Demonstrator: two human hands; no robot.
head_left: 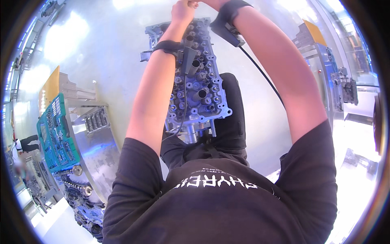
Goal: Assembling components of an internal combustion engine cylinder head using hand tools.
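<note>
A metal engine cylinder head [219, 106] with upright tubes and rows of valve parts lies lengthwise in front of me, on a metal stand [191, 132] by my legs. Both my arms reach beyond its far end. At the top edge my left hand [183, 12] is closed, its fingertips pressed together close by my right hand; what they hold, if anything, cannot be made out. Only the wrist side of my right hand [214, 3] shows, its fingers cut off by the picture's edge. Black straps with small boxes [187, 60] and cables sit on both wrists.
To the left, a turquoise tool case [72, 148] full of sockets stands open beside a metal bench [95, 142]. Shafts [83, 189] and engine parts lie near it. Another person [29, 143] is at the far left. An engine part [346, 91] stands at the right.
</note>
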